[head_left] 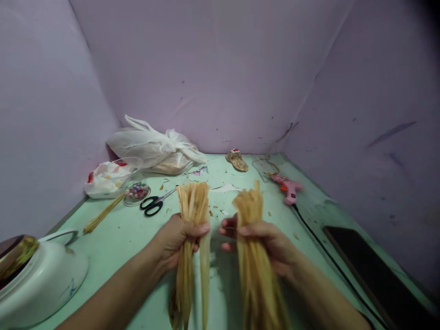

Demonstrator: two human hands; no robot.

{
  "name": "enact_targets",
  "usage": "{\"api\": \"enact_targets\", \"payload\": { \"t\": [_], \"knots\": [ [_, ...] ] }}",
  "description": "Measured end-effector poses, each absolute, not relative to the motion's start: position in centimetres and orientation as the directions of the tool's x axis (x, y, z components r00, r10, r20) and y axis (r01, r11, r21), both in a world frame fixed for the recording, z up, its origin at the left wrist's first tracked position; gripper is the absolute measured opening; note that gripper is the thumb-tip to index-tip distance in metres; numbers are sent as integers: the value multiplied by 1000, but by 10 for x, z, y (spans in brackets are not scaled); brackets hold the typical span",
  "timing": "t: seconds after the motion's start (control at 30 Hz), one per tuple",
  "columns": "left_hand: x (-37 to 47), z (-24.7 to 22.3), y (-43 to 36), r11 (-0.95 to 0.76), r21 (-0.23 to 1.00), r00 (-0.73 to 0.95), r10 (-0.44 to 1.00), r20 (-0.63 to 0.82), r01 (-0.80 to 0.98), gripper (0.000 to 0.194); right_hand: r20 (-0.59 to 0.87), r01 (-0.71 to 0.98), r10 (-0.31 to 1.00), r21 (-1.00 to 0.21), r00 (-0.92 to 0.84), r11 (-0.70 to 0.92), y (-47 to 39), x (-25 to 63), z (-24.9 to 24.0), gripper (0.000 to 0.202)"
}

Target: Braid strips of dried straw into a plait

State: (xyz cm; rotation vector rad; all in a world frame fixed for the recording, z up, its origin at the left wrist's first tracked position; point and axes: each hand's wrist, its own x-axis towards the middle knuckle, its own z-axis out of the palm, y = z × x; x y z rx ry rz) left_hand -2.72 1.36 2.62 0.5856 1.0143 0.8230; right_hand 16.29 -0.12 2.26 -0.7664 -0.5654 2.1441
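The left hand (177, 239) has fingers clamped on one dried-strip bundle (193, 201), the right hand (270, 239) on a second bundle (250, 208) (some fingertips stand free); black-handled scissors (158, 200) lie beyond the left fingers.

The left hand (178, 238) and right hand (271, 243) are bare, and the left forearm (127, 279) and right forearm (316, 284) are uncovered over the stretch in view. Both forearms are slim and smooth in outline, narrowest at the wrist and broader toward the bottom edge of the frame. The fingers (227, 223) are slender with rounded tips; blur softens those near the centre, so the nails are hard to make out. Low at the lower right, a thin dark edge (368, 318) borders the right forearm; whether it is a sleeve hem cannot be told.
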Motion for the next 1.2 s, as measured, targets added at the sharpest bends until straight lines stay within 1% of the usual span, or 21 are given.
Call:
{"api": "enact_targets", "payload": {
  "t": [0.03,0.07,0.17,0.23,0.3,0.37,0.43,0.5,0.6,0.63,0.67,0.77,0.8,0.93,1.0,1.1,1.13,1.2],
  "knots": [
    [-22,24,9,558,762,277,828,-487,-327,22,-365,-460,762,-630,-535,-625,-4,152,18,23],
    [-17,22,4,543,773,264,838,-477,-327,24,-340,-442,757,-650,-559,-618,-6,144,13,24],
    [-11,16,-2,523,799,236,851,-469,-296,24,-210,-470,796,-711,-568,-523,-10,131,3,23],
    [-11,12,-1,530,797,252,846,-470,-289,25,-199,-453,809,-743,-553,-493,-9,130,1,19],
    [-13,10,1,528,794,278,845,-457,-300,27,-253,-427,830,-761,-497,-488,-7,132,1,16],
    [-14,8,3,520,797,304,847,-436,-307,28,-314,-427,858,-765,-407,-483,-5,133,1,19],
    [-14,8,5,515,804,324,847,-422,-298,26,-333,-443,875,-764,-352,-469,-3,132,1,21],
    [-14,9,5,525,803,317,841,-439,-281,24,-353,-458,887,-762,-299,-458,-1,132,2,19],
    [-12,11,4,559,792,300,821,-487,-244,23,-438,-490,879,-734,-187,-470,0,134,4,10],
    [-12,11,4,564,793,308,815,-490,-231,24,-435,-502,883,-731,-178,-461,0,135,4,9],
    [-11,10,3,560,799,329,813,-480,-217,24,-401,-508,895,-740,-193,-441,-1,135,3,8],
    [-7,8,-1,526,827,402,813,-421,-197,24,-256,-495,929,-791,-267,-360,-3,135,1,19],
    [-5,7,-2,519,831,413,814,-410,-198,24,-240,-480,932,-806,-271,-347,-4,134,0,22],
    [-1,6,-5,540,809,369,818,-441,-232,24,-316,-418,929,-830,-191,-368,-6,131,5,16],
    [-1,6,-4,562,790,304,818,-488,-246,20,-376,-413,915,-818,-144,-401,-5,132,8,10],
    [-4,7,0,575,784,212,817,-536,-234,21,-449,-407,886,-792,-117,-455,-3,136,10,6],
    [-5,7,1,574,786,224,817,-532,-228,21,-464,-409,876,-780,-128,-473,-2,138,9,6],
    [-7,6,0,566,790,315,813,-490,-234,22,-477,-422,863,-757,-167,-500,-1,140,5,8]
  ]
}}
